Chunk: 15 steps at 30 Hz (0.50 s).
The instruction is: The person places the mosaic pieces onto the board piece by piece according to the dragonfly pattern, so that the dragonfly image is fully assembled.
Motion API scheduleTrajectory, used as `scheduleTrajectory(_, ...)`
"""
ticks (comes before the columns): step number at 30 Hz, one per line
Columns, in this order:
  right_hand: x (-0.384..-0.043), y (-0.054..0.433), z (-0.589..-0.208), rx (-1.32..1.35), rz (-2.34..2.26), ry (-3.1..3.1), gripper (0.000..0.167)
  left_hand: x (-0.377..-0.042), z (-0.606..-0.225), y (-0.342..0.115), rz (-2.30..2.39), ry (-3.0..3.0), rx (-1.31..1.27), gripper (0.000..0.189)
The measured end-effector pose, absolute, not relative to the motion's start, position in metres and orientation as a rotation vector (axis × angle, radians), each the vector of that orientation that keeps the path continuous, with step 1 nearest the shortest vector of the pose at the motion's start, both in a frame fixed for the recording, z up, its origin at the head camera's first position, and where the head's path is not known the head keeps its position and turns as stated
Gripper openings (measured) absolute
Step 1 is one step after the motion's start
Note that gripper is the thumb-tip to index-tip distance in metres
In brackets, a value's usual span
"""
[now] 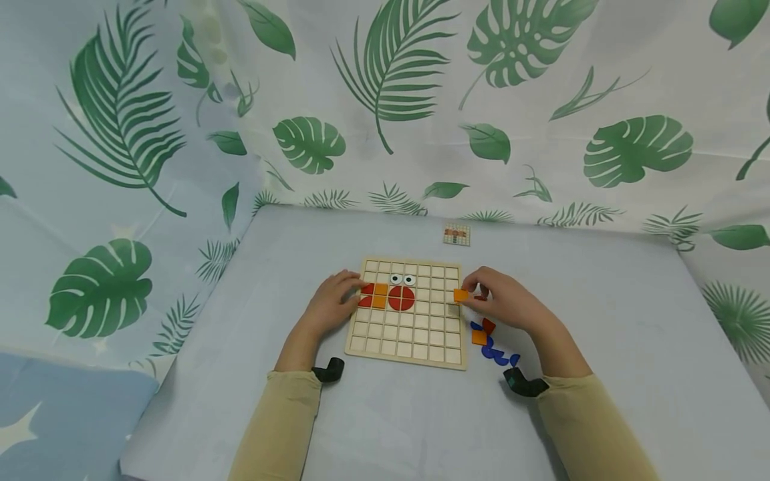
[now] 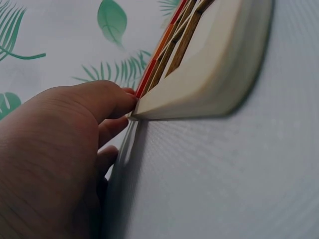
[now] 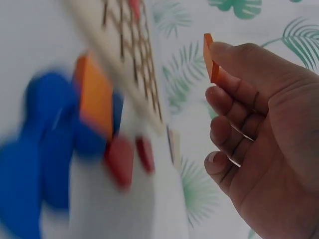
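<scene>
A wooden grid board [image 1: 404, 334] lies on the table. On it, red pieces and orange squares [image 1: 379, 296] sit at the left, a red circle [image 1: 401, 298] of quarter pieces near the middle, and two eye tiles [image 1: 403, 279] above that circle. My left hand [image 1: 329, 304] rests at the board's left edge, fingertips beside the red pieces; in the left wrist view the thumb touches the rim [image 2: 199, 94]. Between thumb and index finger, my right hand [image 1: 504, 298] pinches an orange square tile [image 3: 209, 59], raised over the board's right edge.
Right of the board lie loose pieces: blue curved ones [image 1: 494, 354], an orange square [image 1: 479, 337] and a red piece [image 1: 488, 326]. Another red piece [image 1: 480, 298] shows beneath the right hand. A small pattern card [image 1: 456, 234] lies behind the board. Leaf-print cloth [image 1: 385, 153] hangs around the table.
</scene>
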State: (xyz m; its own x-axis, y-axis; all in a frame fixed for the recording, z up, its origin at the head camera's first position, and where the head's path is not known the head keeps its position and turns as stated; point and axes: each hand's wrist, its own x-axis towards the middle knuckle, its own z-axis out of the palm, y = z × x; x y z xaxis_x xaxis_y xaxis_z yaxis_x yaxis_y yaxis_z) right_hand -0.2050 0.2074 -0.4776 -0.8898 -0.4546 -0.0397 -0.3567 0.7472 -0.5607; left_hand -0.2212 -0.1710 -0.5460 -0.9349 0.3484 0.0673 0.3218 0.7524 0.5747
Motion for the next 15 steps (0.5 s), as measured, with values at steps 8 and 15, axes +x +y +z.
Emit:
scheduleTrajectory(8, -0.23, 0.173, -0.487, -0.591, -0.863, 2.747, 0.024, -0.223, -0.55, -0.172, 0.942, 2.908, 0.574, 0.033)
scheduleTrajectory(15, -0.244, 0.15, -0.499, -0.582, -0.876, 2.7, 0.025, -0.224, -0.551, -0.173, 0.93, 2.912, 0.568, 0.033)
